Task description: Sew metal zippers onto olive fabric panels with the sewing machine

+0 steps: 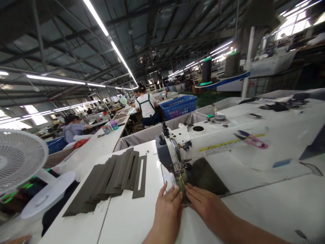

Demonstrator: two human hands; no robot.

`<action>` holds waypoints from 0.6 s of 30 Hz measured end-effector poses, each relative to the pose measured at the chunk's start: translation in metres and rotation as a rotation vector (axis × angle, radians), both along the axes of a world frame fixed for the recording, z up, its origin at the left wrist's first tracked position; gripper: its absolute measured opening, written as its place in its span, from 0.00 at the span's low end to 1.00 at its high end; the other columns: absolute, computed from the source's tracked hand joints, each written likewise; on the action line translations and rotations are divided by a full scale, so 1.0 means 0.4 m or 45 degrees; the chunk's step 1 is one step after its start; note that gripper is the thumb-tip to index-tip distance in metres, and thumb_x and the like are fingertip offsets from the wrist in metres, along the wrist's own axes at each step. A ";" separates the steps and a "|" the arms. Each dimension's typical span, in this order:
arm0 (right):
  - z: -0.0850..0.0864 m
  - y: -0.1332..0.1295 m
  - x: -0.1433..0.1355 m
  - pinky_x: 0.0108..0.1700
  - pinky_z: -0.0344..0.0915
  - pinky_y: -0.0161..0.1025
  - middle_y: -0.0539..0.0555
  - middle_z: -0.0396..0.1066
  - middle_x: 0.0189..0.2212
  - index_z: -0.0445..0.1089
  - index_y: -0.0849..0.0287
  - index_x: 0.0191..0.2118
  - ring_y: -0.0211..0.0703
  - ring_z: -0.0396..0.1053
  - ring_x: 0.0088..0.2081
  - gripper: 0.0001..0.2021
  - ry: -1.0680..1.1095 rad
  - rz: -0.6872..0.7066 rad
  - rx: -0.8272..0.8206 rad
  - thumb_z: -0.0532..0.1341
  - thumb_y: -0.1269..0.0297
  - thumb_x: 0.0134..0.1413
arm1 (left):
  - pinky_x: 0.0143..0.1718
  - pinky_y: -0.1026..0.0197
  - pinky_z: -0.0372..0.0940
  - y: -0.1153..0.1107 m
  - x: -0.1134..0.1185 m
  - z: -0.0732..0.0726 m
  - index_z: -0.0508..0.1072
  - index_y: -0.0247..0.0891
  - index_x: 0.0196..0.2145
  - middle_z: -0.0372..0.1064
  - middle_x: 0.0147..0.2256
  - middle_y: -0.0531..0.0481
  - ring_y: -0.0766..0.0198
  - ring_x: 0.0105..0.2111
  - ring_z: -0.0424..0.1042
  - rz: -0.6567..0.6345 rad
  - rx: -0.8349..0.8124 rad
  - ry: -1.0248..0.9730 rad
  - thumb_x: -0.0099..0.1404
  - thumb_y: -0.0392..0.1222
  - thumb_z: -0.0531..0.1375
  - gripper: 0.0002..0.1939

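Note:
At the needle of a white sewing machine (179, 161), a dark olive fabric panel (207, 176) lies under the presser foot, and a narrow gold-yellow strip (181, 180) shows on it. My left hand (168, 205) is at the panel's near left edge, its fingers bent and its thumb close to the edge, one finger sticking out to the left. My right hand (207, 203) rests on the panel just right of the strip, fingers stretched out and pressed flat. The undersides of both hands are hidden.
A fanned stack of dark panels (109, 178) lies left, with a slotted panel (140, 176) at its right end. Pink-handled thread snips (251, 139) rest on the machine arm. A white fan (20, 159) stands far left. Beyond are a blue crate (179, 105) and a co-worker (147, 106).

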State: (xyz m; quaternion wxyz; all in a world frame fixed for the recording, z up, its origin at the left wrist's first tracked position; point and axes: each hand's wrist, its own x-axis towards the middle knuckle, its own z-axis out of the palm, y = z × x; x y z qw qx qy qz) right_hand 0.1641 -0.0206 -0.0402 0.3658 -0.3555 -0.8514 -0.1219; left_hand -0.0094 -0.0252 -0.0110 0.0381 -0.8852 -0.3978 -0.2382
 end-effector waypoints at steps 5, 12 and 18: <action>-0.022 0.012 0.000 0.43 0.71 0.37 0.61 0.74 0.39 0.73 0.69 0.39 0.44 0.72 0.41 0.18 -0.032 0.003 0.098 0.47 0.83 0.51 | 0.55 0.41 0.57 0.013 0.004 -0.013 0.71 0.35 0.39 0.72 0.43 0.41 0.56 0.45 0.70 -0.041 0.138 0.060 0.64 0.36 0.54 0.08; -0.006 0.040 0.010 0.43 0.71 0.36 0.61 0.74 0.40 0.72 0.71 0.40 0.43 0.72 0.41 0.20 -0.126 0.026 0.098 0.45 0.85 0.49 | 0.53 0.47 0.60 0.045 0.011 -0.003 0.71 0.34 0.38 0.74 0.38 0.44 0.59 0.43 0.72 -0.055 0.224 0.155 0.67 0.30 0.48 0.12; 0.007 0.068 0.004 0.42 0.71 0.35 0.60 0.74 0.39 0.72 0.69 0.40 0.42 0.72 0.39 0.21 -0.100 0.014 0.053 0.45 0.86 0.48 | 0.54 0.47 0.59 0.075 0.003 -0.008 0.71 0.39 0.39 0.73 0.39 0.46 0.58 0.46 0.69 -0.112 0.092 0.091 0.66 0.32 0.50 0.11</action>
